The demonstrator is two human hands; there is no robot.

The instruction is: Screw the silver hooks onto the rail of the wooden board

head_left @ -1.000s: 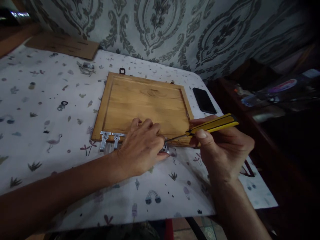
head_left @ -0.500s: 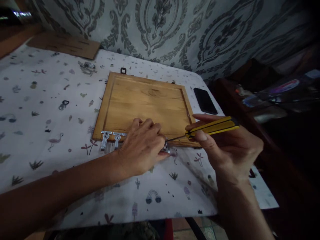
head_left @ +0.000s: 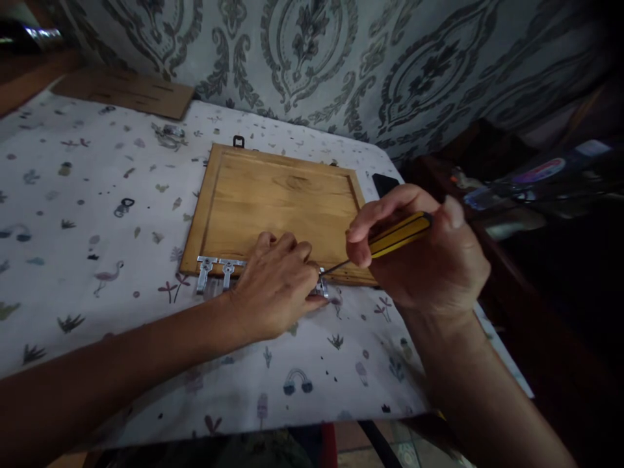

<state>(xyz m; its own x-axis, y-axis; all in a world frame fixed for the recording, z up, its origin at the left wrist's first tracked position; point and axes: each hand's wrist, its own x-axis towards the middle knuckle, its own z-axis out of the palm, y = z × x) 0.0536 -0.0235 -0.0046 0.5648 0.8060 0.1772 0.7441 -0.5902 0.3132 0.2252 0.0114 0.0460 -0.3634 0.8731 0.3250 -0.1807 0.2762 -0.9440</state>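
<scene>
A wooden board (head_left: 283, 201) with a raised rim lies flat on the patterned tablecloth (head_left: 73, 214). Metal hooks (head_left: 214, 270) are fixed along its near edge. My left hand (head_left: 275, 286) rests curled over the near edge, its fingers pinched on a metal hook (head_left: 322, 289) beside the screwdriver's tip. My right hand (head_left: 424, 260) is wrapped round a yellow and black screwdriver (head_left: 397, 235), whose thin shaft points down-left onto that hook.
A black phone (head_left: 383, 182) lies right of the board, partly hidden by my right hand. A brown cardboard sheet (head_left: 124, 91) sits at the back left. Small metal parts (head_left: 168, 133) and a black ring (head_left: 123, 207) lie on the cloth. The table's edge runs close at right.
My right hand has shifted up and left along the screwdriver handle and closed more fully round it. The left hand has stayed on the hook.
</scene>
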